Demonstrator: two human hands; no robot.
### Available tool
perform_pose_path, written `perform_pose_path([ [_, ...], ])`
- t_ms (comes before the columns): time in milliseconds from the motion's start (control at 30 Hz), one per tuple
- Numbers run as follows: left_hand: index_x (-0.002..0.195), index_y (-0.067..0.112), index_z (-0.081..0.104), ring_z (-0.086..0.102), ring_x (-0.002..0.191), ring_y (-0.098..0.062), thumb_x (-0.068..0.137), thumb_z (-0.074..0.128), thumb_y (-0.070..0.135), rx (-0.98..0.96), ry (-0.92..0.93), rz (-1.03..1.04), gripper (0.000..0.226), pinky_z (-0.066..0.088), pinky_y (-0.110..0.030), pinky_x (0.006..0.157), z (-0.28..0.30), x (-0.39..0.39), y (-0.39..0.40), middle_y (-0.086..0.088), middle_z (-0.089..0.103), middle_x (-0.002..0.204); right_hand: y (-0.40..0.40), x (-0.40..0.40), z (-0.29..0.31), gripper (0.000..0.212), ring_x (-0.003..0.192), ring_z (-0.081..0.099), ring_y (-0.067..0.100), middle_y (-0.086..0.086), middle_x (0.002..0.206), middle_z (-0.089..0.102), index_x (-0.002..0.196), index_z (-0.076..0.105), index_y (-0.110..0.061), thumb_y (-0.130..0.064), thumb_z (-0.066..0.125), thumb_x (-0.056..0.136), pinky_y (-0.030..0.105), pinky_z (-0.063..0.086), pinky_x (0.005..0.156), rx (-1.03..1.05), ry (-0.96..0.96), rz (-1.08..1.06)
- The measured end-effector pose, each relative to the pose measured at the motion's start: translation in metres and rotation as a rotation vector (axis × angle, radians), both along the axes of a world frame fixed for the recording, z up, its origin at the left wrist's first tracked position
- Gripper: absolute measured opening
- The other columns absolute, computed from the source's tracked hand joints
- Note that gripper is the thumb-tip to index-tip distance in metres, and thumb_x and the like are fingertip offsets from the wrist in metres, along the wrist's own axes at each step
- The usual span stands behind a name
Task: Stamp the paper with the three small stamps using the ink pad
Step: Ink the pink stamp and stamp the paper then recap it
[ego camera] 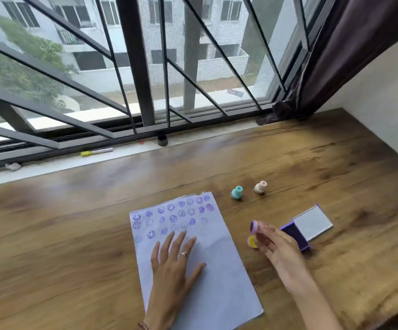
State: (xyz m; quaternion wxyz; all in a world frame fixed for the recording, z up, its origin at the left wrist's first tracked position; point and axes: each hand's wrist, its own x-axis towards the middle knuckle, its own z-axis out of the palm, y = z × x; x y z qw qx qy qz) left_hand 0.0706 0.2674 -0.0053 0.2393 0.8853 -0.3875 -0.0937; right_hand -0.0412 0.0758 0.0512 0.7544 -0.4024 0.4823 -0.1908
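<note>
Stamp (253, 226) – purple inked face, pinched in right hand (275, 248) fingertips between paper (219, 270) and open ink pad (306, 227), left hand (173, 265) flat on paper – fingers spread, two stamps standing behind: teal stamp (237, 192), beige stamp (260, 187), three rows of prints.

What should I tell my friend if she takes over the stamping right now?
Left hand: flat on the paper, holding it down.
Right hand: holding a yellow stamp in the air, its inked purple face turned toward the paper.
Teal stamp and cream stamp stand beyond the paper. Ink pad is open, right of the hand.
Done: rows of purple prints across the top.
Left: the blank lower part.
</note>
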Motion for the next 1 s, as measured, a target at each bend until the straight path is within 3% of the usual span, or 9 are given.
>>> perform_pose_path([
  [100,0.11,0.026,0.062,0.053,0.114,-0.018,0.08,0.06,0.042,-0.123,-0.098,-0.127,0.034,0.024,-0.031,0.095,0.003,-0.013,-0.038,0.003,0.067,0.114,-0.006,-0.025,0.003,0.015,0.073,0.059,0.012,0.006,0.082,0.064,0.099,0.063,-0.003,-0.006,0.054,0.088,0.019,0.049,0.062,0.001,0.012,-0.006],
  [167,0.112,0.027,0.06,0.052,0.109,-0.014,0.077,0.07,0.032,-0.151,-0.049,-0.204,0.037,0.026,-0.027,0.089,0.007,-0.022,-0.065,0.004,0.066,0.111,-0.01,-0.035,0.003,0.017,0.072,0.056,0.013,0.008,0.082,0.062,0.102,0.061,-0.001,-0.005,0.053,0.088,0.017,0.05,0.061,-0.007,0.0,-0.025],
  [300,0.12,0.027,0.052,0.048,0.111,-0.019,0.088,0.053,0.029,-0.055,-0.039,-0.301,0.033,0.02,-0.034,0.093,0.01,-0.038,-0.102,0.0,0.056,0.117,-0.018,-0.052,0.002,0.013,0.07,0.056,0.015,0.01,0.078,0.061,0.098,0.061,0.0,-0.004,0.053,0.088,0.017,0.053,0.06,-0.026,0.0,-0.019],
  [500,0.104,0.025,0.055,0.051,0.108,-0.015,0.093,0.042,0.031,-0.045,-0.088,-0.17,0.018,0.013,-0.031,0.087,0.014,-0.053,-0.116,0.003,0.058,0.105,-0.033,-0.071,-0.005,0.009,0.08,0.063,0.02,0.015,0.085,0.068,0.091,0.065,-0.003,-0.003,0.062,0.082,0.026,0.051,0.073,-0.088,0.043,0.055],
  [633,0.13,0.032,0.038,0.041,0.117,-0.01,0.093,0.039,0.033,0.012,-0.046,-0.128,0.037,0.011,-0.031,0.093,0.014,-0.06,-0.12,0.006,0.047,0.123,-0.044,-0.07,-0.014,0.007,0.072,0.066,0.012,0.005,0.076,0.071,0.087,0.066,-0.006,-0.002,0.062,0.082,0.016,0.054,0.063,-0.116,0.053,0.128],
  [767,0.114,0.032,0.051,0.048,0.105,-0.009,0.092,0.042,0.031,0.015,-0.061,-0.137,0.023,0.015,-0.03,0.088,0.02,-0.063,-0.124,0.006,0.051,0.11,-0.05,-0.072,-0.019,0.008,0.069,0.066,0.009,-0.002,0.07,0.071,0.084,0.066,-0.009,-0.001,0.062,0.082,0.014,0.055,0.062,-0.142,0.034,0.163],
  [833,0.104,0.031,0.06,0.055,0.093,-0.004,0.089,0.053,0.031,-0.138,0.087,-0.037,0.016,0.025,-0.029,0.089,0.026,-0.067,-0.125,0.008,0.056,0.099,-0.052,-0.075,-0.018,0.008,0.073,0.065,0.012,0.001,0.073,0.072,0.083,0.068,-0.008,-0.002,0.065,0.08,0.018,0.055,0.069,-0.185,0.017,0.195],
  [900,0.094,0.028,0.068,0.06,0.081,0.002,0.084,0.065,0.025,-0.333,0.434,0.124,0.011,0.044,-0.017,0.079,0.035,-0.07,-0.126,0.007,0.066,0.092,-0.054,-0.075,-0.013,0.007,0.076,0.067,0.012,0.003,0.076,0.075,0.08,0.071,-0.01,-0.004,0.068,0.077,0.018,0.053,0.073,-0.259,0.003,0.264],
  [1000,0.096,0.02,0.071,0.067,0.087,-0.002,0.082,0.066,0.014,-0.517,0.933,0.212,0.016,0.048,-0.005,0.067,0.045,-0.075,-0.126,0.0,0.073,0.098,-0.057,-0.071,-0.005,0.009,0.078,0.069,0.007,-0.001,0.077,0.077,0.077,0.073,-0.013,-0.005,0.071,0.075,0.014,0.051,0.071,-0.331,-0.058,0.361],
])
